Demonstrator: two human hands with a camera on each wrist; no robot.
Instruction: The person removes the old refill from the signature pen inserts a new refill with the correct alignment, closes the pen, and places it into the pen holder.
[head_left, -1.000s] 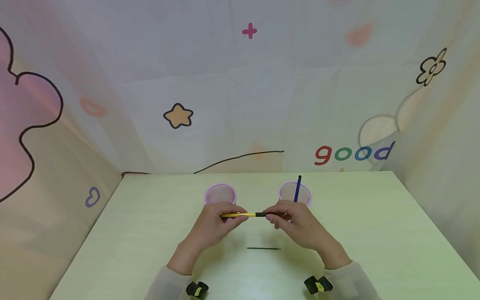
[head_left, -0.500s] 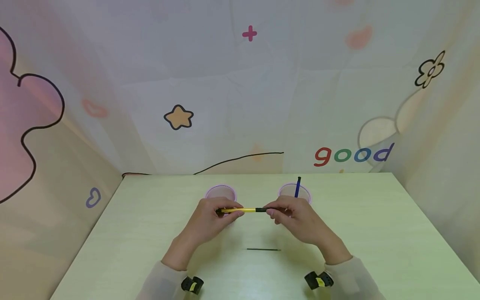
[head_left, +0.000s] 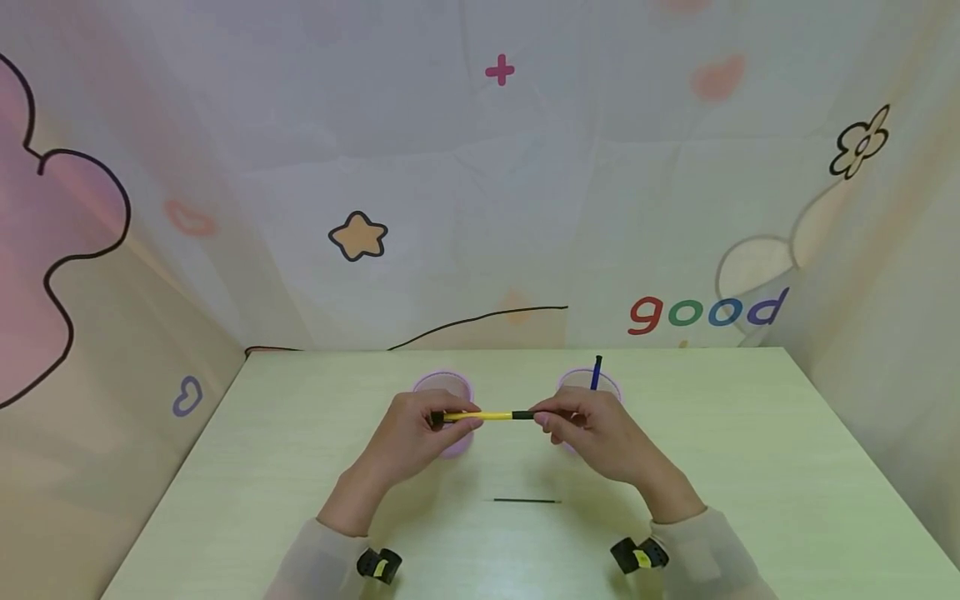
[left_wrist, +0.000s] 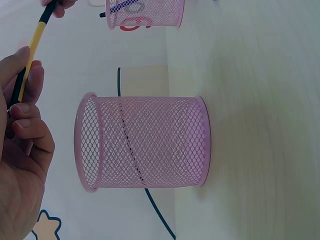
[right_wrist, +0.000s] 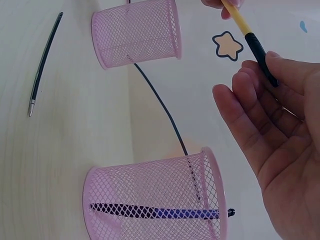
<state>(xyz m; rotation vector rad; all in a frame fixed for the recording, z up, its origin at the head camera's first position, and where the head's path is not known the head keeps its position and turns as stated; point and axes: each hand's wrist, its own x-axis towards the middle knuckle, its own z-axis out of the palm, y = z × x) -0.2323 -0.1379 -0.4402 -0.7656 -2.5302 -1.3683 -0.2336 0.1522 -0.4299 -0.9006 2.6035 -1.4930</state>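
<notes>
A yellow pen with black ends point(head_left: 495, 416) is held level above the table between both hands. My left hand point(head_left: 416, 429) pinches its left end between thumb and fingers, covering part of it. At the other end, my right hand point(head_left: 592, 429) pinches the black grip section, with the remaining fingers loosely bent in the right wrist view. Below the hands a thin dark pen refill point(head_left: 527, 501) lies on the table; its metal tip shows in the right wrist view.
Behind the left hand stands a pink mesh pen holder point(left_wrist: 150, 142). A second pink mesh pen holder point(right_wrist: 145, 185), behind the right hand, contains a blue pen point(head_left: 597, 373). A printed curtain point(head_left: 465, 183) borders the pale table point(head_left: 262, 467) at the back and sides.
Both hands have moved slightly away from the body with the pen, the left one also a little leftward. More of the yellow barrel shows between them. The refill still lies on the table.
</notes>
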